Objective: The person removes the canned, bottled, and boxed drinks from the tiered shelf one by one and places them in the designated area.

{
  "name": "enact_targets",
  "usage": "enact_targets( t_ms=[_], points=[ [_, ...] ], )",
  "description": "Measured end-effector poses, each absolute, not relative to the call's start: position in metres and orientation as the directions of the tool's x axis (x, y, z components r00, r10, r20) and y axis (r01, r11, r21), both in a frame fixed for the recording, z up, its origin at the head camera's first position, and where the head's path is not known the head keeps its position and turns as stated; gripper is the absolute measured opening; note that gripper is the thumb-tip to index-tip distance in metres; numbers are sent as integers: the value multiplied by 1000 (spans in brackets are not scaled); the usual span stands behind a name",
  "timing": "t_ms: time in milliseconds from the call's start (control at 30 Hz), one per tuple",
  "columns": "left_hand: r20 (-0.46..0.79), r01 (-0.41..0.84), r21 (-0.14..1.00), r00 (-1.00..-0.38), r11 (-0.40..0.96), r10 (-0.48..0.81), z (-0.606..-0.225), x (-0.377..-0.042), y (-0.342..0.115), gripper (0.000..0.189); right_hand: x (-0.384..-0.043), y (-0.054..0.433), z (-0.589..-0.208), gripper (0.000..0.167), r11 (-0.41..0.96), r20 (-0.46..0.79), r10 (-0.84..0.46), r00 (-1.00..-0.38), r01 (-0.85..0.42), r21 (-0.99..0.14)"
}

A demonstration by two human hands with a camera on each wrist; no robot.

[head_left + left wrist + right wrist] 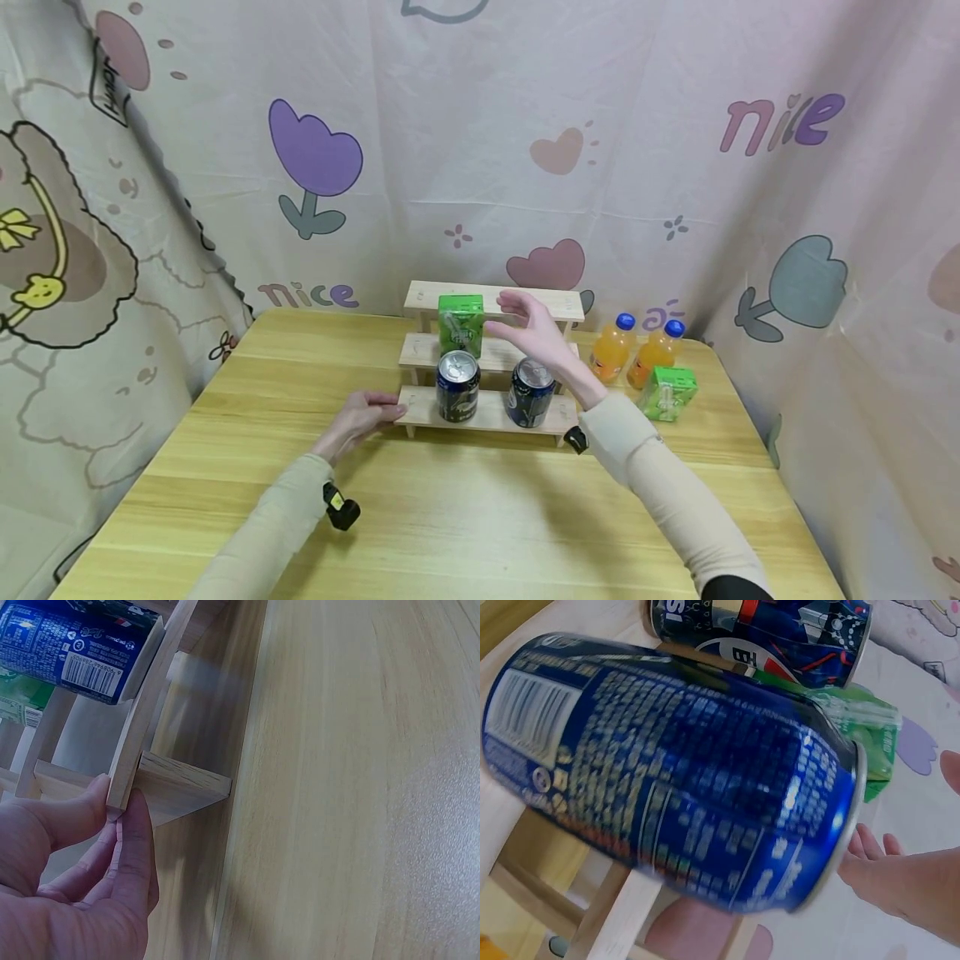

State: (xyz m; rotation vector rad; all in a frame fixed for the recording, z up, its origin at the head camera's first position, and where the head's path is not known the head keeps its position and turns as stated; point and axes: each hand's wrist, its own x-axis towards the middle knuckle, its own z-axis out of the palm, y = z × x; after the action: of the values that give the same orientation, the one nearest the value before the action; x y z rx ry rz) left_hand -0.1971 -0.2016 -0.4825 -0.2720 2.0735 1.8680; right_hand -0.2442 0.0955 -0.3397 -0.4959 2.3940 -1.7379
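Your left hand point(363, 418) has its grip clamped on the left end of the lowest tier point(422, 407) of the wooden stand point(426, 293). Your right hand's point(536, 329) grip is apart, thumb and fingers spread just right of the green drink carton point(461, 323), which stands upright on the middle tier point(497, 358), behind the left Pepsi can point(457, 390).
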Motion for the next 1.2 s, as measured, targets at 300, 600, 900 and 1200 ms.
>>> enact_targets(
  t_ms=[300, 600, 900, 1200],
  points=[
    [-338, -332, 940, -934, 72, 112, -481, -197, -204, 53, -261, 79, -342, 71, 230, -7, -354, -935, -79, -970],
    [-360, -351, 930, -929, 108, 85, -484, -197, -202, 50, -270, 69, -347, 70, 169, -51, -362, -931, -12, -986],
    [-361, -350, 929, -929, 120, 85, -483, -196, -202, 48, -274, 63, -349, 63, 122, -90, -376, -922, 47, -991],
    [-356, -347, 931, -932, 113, 75, -482, -196, -200, 49, -277, 58, -351, 50, 144, -81, -372, -925, 29, -989]
  ],
)
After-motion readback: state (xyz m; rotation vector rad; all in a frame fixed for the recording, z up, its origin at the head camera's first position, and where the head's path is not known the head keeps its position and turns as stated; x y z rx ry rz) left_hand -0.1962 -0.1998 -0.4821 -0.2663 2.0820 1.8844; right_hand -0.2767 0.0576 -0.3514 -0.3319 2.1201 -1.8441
